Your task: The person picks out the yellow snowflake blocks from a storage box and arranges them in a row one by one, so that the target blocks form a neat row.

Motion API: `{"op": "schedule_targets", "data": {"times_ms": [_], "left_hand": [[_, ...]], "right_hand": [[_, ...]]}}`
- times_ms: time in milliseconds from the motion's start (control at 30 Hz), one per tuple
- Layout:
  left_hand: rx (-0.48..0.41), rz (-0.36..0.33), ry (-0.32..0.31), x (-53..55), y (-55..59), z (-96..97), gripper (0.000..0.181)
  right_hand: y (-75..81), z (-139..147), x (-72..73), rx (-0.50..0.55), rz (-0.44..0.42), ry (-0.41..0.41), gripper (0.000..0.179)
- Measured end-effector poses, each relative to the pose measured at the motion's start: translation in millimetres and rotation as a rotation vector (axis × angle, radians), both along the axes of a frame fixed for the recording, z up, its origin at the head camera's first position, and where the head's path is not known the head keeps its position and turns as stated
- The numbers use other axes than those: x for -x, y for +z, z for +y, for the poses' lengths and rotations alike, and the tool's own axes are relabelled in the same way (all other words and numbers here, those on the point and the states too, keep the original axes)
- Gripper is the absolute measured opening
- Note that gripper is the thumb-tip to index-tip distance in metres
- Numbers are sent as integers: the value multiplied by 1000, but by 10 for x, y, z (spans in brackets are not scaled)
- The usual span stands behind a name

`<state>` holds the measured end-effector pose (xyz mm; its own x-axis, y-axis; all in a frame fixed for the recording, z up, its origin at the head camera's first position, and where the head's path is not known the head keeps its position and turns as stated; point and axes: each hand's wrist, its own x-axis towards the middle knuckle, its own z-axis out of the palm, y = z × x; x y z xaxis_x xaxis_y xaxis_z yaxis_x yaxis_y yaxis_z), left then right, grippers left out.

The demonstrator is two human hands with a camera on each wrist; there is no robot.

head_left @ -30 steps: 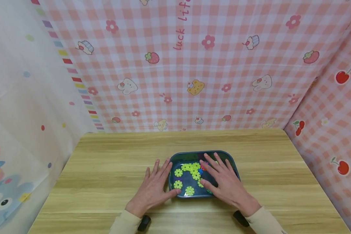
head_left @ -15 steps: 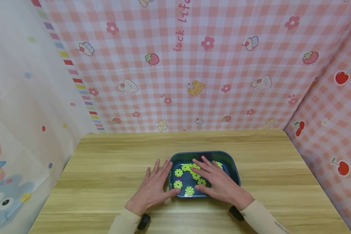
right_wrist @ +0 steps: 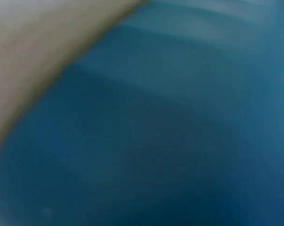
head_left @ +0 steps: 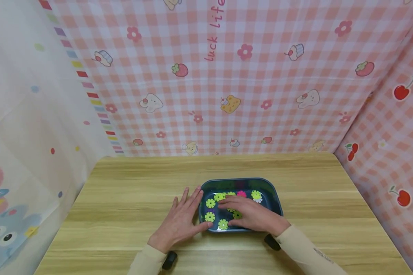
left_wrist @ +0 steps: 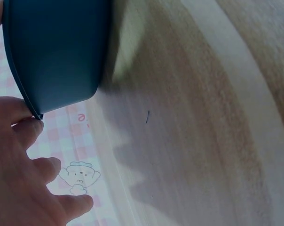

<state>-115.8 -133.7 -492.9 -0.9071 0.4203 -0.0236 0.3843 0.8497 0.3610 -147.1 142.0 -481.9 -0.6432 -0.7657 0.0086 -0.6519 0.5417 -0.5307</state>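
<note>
A dark blue tray (head_left: 272, 187) with rounded corners sits on the table, holding several yellow-green notched plastic discs (head_left: 223, 224), a pink one (head_left: 241, 194) and a white one (head_left: 258, 199). My left hand (head_left: 179, 225) is spread at the tray's left side, fingertips and thumb touching its rim. In the left wrist view, fingers of the left hand (left_wrist: 19, 165) lie along the rim of the tray (left_wrist: 57, 52). Inside the tray, my right hand (head_left: 256, 215) reaches over the middle discs with slightly bent fingers, covering some. The right wrist view is blurred, mostly tray wall (right_wrist: 156, 117).
The wood-grain table (head_left: 134, 191) spreads around the tray. A pink checked cloth (head_left: 206, 84) hangs behind it, with a white patterned cloth (head_left: 44, 114) at left and a cherry-print cloth (head_left: 395, 137) at right.
My right hand has moved left and lower into the tray, its fingers drawing in from spread to slightly bent. Discs at the tray's right have come into sight. My left hand stays put.
</note>
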Motion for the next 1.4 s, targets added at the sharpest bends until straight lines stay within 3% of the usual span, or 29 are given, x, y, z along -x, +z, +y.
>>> {"op": "schedule_targets", "data": {"times_ms": [500, 1067, 1400], "left_hand": [[-12, 1, -3, -1, -17, -1, 98], [-24, -5, -1, -16, -7, 6, 99], [-45, -3, 0, -10, -25, 0, 101]], "right_hand": [[-86, -94, 154, -42, -82, 87, 35], [-150, -157, 175, -127, 30, 164, 32], [-166, -160, 177, -142, 36, 159, 29]]}}
